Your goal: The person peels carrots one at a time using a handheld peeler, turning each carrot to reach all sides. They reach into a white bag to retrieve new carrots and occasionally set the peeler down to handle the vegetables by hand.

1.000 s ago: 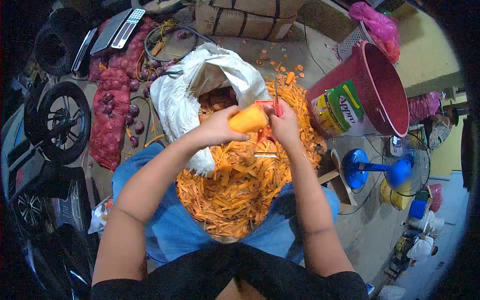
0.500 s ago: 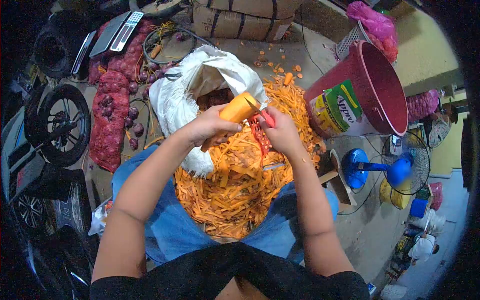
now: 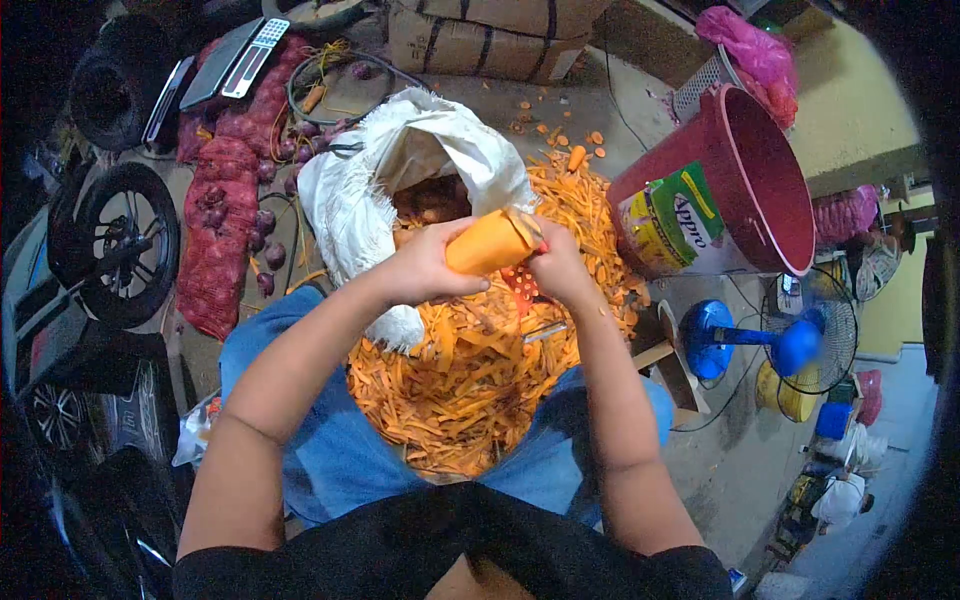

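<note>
A thick peeled carrot (image 3: 490,243) lies in my left hand (image 3: 425,264), whose fingers wrap round its near end. My right hand (image 3: 558,262) is closed round the red handle of a knife (image 3: 540,243) at the carrot's far end; its blade is mostly hidden there. Below both hands a large heap of orange peelings (image 3: 450,390) spreads between the knees. Behind my left hand stands an open white sack (image 3: 345,195) with carrots inside. A red perforated object (image 3: 520,287) shows just under my right hand.
A large red bucket (image 3: 665,165) tilts at the right, beside a blue fan (image 3: 745,336). Red net bags of onions (image 3: 215,240), a scale (image 3: 222,65) and a wheel (image 3: 128,248) are at the left. Wrapped boxes (image 3: 485,45) stand at the back.
The carrot has turned and tilted, its far end now toward my right hand. The knife has moved from the carrot's upper side to its far end, and less of the blade shows.
</note>
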A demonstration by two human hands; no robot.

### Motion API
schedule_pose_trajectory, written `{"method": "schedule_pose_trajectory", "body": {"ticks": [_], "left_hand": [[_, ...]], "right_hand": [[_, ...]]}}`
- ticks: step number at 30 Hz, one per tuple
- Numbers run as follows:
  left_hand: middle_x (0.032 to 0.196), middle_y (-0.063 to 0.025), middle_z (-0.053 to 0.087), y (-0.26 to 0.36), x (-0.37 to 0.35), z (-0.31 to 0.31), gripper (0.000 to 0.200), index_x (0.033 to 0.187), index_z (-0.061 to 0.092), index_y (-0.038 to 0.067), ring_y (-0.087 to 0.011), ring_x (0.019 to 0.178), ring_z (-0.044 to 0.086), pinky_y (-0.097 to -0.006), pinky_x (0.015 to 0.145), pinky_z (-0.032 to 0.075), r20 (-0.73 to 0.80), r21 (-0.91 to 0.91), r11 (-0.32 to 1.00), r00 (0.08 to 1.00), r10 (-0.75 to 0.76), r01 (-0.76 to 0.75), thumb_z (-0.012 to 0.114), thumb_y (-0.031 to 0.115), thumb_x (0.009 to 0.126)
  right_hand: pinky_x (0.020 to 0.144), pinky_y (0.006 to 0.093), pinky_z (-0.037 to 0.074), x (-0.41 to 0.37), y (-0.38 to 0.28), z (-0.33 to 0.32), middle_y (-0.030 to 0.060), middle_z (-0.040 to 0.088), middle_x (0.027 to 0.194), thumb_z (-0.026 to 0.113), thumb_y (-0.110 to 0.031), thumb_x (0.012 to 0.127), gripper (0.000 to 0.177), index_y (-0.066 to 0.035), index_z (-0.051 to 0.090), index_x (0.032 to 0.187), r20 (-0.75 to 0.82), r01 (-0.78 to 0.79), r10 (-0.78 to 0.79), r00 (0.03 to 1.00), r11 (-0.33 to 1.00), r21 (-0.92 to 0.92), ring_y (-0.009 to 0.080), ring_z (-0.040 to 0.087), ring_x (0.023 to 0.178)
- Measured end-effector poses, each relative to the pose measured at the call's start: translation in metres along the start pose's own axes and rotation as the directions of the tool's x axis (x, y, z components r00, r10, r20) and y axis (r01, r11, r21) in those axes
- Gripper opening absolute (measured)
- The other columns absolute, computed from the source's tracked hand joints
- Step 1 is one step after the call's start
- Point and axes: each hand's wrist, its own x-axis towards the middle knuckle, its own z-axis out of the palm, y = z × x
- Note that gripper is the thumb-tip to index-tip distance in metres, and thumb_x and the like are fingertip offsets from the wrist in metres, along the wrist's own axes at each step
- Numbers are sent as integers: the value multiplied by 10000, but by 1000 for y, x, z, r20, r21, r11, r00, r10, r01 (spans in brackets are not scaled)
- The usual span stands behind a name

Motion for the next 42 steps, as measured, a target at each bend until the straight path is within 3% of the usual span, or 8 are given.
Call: {"method": "schedule_pose_trajectory", "body": {"ticks": [2,6,10,14,24,32,37,42], "left_hand": [[773,-106,552,0,-3,4,554,1044,430,70,-219,656,555,-292,602,444,310,668,439,761,570,-601,651,145,542],[935,-92,514,-8,-2,12,575,1031,450,50,-214,870,504,-300,754,381,115,575,728,918,379,-372,669,170,513],[870,-72,528,-2,1,-5,486,971,462,41,-163,820,518,-276,725,396,40,531,761,908,416,-372,666,116,536],[813,-62,545,-6,-1,-9,469,972,462,45,-153,765,536,-263,690,409,15,527,763,902,432,-375,668,129,558],[812,-191,545,-32,16,-13,493,963,445,36,-315,765,527,-357,674,423,-18,842,524,965,262,-127,643,253,567],[919,-129,499,-38,19,-6,485,1024,404,13,-216,870,485,-306,751,387,74,697,713,997,34,-76,601,270,663],[967,-180,483,-30,18,-28,408,1005,425,-20,-279,911,471,-314,784,371,-248,736,677,934,257,10,539,232,705],[951,-178,495,-27,14,-23,367,987,447,-12,-282,894,482,-326,772,379,-276,743,667,933,232,55,527,216,710]], "right_hand": [[552,313,413,4,27,-5,131,567,663,608,-173,616,220,-27,558,773,-20,-258,259,966,951,-170,222,550,600],[579,317,419,9,194,36,136,576,675,572,-271,648,254,-27,584,719,79,-474,476,876,816,332,220,566,642],[605,323,425,-12,59,35,124,579,717,513,-214,699,214,-32,568,799,55,-6,13,998,991,-133,219,566,666],[591,255,442,1,1,4,85,583,811,431,-128,765,191,-29,530,895,63,-525,540,839,776,350,178,563,698],[664,303,455,-19,-6,-5,50,506,879,470,-214,790,192,-44,472,880,588,-589,229,776,595,547,121,512,745],[525,166,356,-24,-32,-10,-35,435,593,514,-186,759,153,-63,474,676,340,-552,517,786,833,10,59,454,590],[478,234,394,-29,-39,-93,36,515,609,446,-260,757,241,-41,542,791,46,-400,417,908,829,392,96,483,528],[644,458,447,-44,-27,-174,112,425,1040,499,-281,766,310,-44,440,956,-713,490,77,696,675,551,343,457,902]]}}
